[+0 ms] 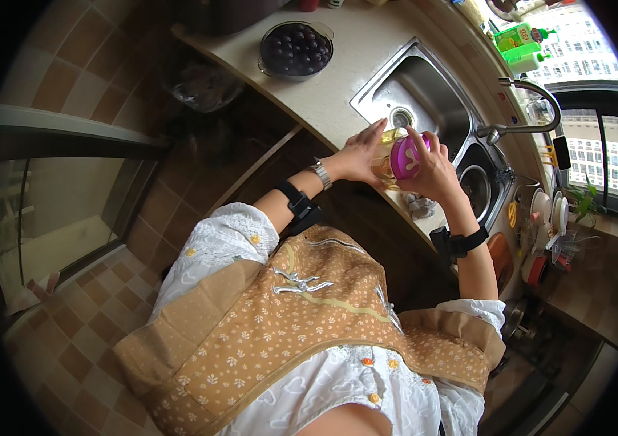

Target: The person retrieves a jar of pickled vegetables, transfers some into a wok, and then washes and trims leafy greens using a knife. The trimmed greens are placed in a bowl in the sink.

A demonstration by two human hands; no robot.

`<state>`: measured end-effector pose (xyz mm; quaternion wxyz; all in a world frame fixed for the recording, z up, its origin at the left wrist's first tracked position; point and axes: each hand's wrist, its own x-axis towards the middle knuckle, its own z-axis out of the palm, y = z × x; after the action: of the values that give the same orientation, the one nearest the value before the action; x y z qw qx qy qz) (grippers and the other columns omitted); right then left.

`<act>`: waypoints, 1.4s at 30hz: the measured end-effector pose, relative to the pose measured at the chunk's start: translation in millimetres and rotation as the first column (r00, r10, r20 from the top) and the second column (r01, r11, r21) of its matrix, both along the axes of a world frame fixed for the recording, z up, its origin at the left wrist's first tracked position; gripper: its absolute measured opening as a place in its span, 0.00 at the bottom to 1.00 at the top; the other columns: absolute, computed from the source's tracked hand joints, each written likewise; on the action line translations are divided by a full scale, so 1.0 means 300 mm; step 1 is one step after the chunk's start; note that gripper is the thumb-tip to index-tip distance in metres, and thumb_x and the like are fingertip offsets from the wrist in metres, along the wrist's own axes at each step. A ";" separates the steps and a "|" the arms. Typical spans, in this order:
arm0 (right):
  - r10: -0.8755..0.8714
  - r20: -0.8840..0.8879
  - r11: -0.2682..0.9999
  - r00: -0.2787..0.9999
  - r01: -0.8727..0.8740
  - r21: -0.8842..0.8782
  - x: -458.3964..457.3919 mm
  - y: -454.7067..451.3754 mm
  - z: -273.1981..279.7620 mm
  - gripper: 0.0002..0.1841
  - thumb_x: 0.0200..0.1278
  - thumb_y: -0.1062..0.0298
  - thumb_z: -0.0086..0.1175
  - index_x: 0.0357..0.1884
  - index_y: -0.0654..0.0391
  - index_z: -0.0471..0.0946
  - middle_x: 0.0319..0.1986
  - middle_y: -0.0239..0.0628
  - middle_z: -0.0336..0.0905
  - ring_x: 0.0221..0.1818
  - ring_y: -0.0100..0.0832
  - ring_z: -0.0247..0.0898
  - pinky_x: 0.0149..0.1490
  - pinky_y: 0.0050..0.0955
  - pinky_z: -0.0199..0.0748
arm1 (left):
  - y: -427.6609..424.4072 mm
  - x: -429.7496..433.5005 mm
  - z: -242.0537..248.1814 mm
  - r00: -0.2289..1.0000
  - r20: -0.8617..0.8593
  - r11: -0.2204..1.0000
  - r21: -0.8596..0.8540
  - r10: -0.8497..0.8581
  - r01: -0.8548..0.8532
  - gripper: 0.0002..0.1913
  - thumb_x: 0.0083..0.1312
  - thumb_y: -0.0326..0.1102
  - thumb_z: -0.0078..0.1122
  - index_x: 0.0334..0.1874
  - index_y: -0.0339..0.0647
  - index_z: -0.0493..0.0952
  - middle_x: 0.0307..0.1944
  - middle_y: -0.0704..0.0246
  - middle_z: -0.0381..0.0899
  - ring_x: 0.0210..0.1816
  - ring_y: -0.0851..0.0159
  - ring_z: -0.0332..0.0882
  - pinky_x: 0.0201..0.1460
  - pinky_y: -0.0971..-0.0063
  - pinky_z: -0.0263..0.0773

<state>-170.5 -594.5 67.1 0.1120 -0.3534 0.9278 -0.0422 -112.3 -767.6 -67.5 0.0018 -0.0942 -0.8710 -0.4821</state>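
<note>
A clear, yellowish jar (384, 163) with a purple lid (408, 157) is held over the counter edge, just in front of the steel sink (423, 87). My left hand (360, 155) wraps the jar's body from the left. My right hand (436, 171) grips the purple lid, its fingers spread over the top and rim. The jar lies tilted, with the lid facing right and towards me. What is inside cannot be made out. Below my right hand, a grey cloth (420, 206) rests at the counter's edge.
A glass bowl of dark round fruit (296, 50) stands on the counter (341, 49). The faucet (527, 129) arches beside a second basin (475, 188). Green soap bottles (521, 46) line the windowsill. Plates (548, 210) fill a rack at right. A plastic bag (205, 87) hangs below the counter.
</note>
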 end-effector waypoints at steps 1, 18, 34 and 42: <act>-0.005 0.010 1.000 1.000 0.005 -0.004 0.003 0.000 -0.003 0.59 0.24 0.54 0.73 0.69 0.39 0.56 0.59 0.51 0.60 0.53 0.59 0.66 0.51 0.47 0.76 | -0.047 0.042 -0.016 0.997 0.035 0.996 -0.052 0.073 -0.071 0.70 0.38 0.54 0.77 0.74 0.41 0.31 0.74 0.52 0.37 0.75 0.49 0.37 0.72 0.55 0.48; -0.276 0.425 0.746 0.862 0.471 -0.470 0.478 0.470 -0.041 0.17 0.59 0.63 0.60 0.48 0.59 0.77 0.42 0.43 0.80 0.46 0.39 0.76 0.49 0.31 0.72 | -0.470 0.914 -0.251 0.480 0.491 0.652 -0.714 0.727 -0.257 0.31 0.50 0.32 0.62 0.60 0.42 0.65 0.57 0.49 0.66 0.59 0.44 0.67 0.62 0.58 0.66; -0.495 0.634 0.483 0.594 0.795 -0.367 0.791 1.157 -0.282 0.13 0.61 0.69 0.56 0.47 0.62 0.77 0.42 0.41 0.80 0.45 0.32 0.77 0.51 0.27 0.75 | 0.216 0.677 -0.222 0.263 0.938 0.862 -0.066 0.226 -0.503 0.11 0.60 0.34 0.54 0.42 0.35 0.71 0.33 0.66 0.72 0.33 0.63 0.76 0.34 0.65 0.81; -0.560 0.679 0.067 0.474 0.843 -0.533 0.734 1.267 -0.444 0.31 0.53 0.69 0.65 0.59 0.58 0.63 0.53 0.44 0.72 0.53 0.36 0.72 0.51 0.32 0.75 | 0.519 0.396 -0.319 0.429 0.889 0.354 0.458 -0.160 -0.816 0.04 0.60 0.29 0.52 0.32 0.35 0.72 0.42 0.57 0.75 0.48 0.54 0.74 0.57 0.57 0.72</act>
<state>49.6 -214.5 -66.0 0.0298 0.1554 0.8001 -0.5787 6.4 -611.9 -163.1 -0.2466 0.3792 -0.3617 -0.8152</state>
